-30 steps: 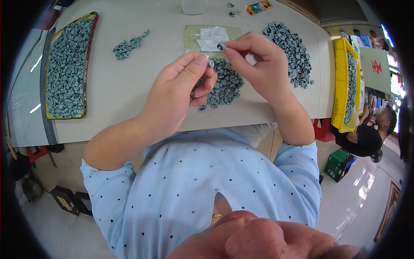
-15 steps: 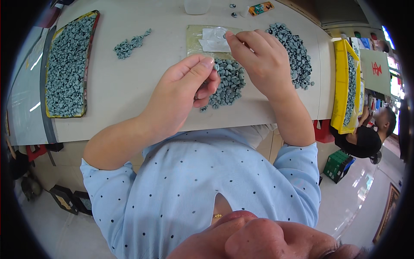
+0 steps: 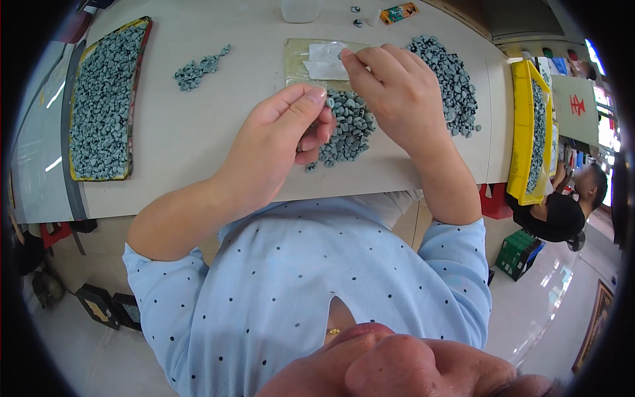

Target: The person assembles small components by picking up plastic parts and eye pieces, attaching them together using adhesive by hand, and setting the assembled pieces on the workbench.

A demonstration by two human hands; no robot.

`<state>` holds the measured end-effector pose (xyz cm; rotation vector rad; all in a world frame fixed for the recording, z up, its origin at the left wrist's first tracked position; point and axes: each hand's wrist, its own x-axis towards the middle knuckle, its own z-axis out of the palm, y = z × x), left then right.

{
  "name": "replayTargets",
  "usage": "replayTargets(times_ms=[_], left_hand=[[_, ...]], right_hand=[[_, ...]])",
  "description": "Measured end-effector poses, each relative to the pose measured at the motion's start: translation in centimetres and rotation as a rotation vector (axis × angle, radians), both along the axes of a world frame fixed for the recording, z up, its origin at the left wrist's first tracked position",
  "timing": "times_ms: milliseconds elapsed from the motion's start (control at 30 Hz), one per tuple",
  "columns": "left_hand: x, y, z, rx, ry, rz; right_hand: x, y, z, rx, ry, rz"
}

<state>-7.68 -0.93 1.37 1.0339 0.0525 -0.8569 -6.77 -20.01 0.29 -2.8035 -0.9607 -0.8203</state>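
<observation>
My left hand [image 3: 281, 132] is closed, with a small grey-green rubbery piece [image 3: 330, 102] pinched between thumb and forefinger. Its other fingers curl in, and what they may hold is hidden. Up and to the right, my right hand [image 3: 400, 96] has thumb and forefinger pressed together; whatever is at their tips is too small to name. Those fingertips are over white paper [image 3: 324, 71] and a round clear object, which lie on a yellowish flat plastic sheet or bag [image 3: 296, 58]. A heap of grey-green pieces [image 3: 350, 129] lies on the table between and below my hands.
Another heap [image 3: 450, 86] lies right of my right hand. A small cluster [image 3: 198, 69] and a full tray [image 3: 109, 106] are at left. A clear tub [image 3: 301, 10] and an orange packet [image 3: 400, 12] stand far back. Beyond the yellow bin [image 3: 522, 132], a person [image 3: 562, 212] sits.
My right hand has shifted very slightly left, its fingertips still over the paper. My left hand keeps its pinch on the small piece and has barely moved.
</observation>
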Motion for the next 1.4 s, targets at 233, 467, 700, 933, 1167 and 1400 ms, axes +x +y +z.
replayTargets(times_ms=[233,467,700,933,1167,1400], left_hand=[[0.0,0.1,-0.2,0.005,-0.007,0.029],[0.2,0.5,-0.5,-0.050,0.000,0.035],[0.2,0.3,-0.2,-0.026,-0.009,0.051],[0.1,0.4,-0.4,-0.051,-0.010,0.066],[0.1,0.4,-0.4,-0.023,-0.027,0.060],[0.0,0.4,-0.6,-0.058,0.003,0.055]], right_hand=[[-1.3,1.0,0.4,0.722,0.460,-0.062],[-1.8,1.5,0.9,1.376,1.178,-0.021],[-1.7,1.3,0.8,1.437,1.251,-0.046],[-1.8,1.9,0.2,0.937,0.546,0.099],[-1.2,1.9,-0.4,0.632,0.085,0.245],[-1.3,1.5,-0.4,0.433,-0.033,0.323]])
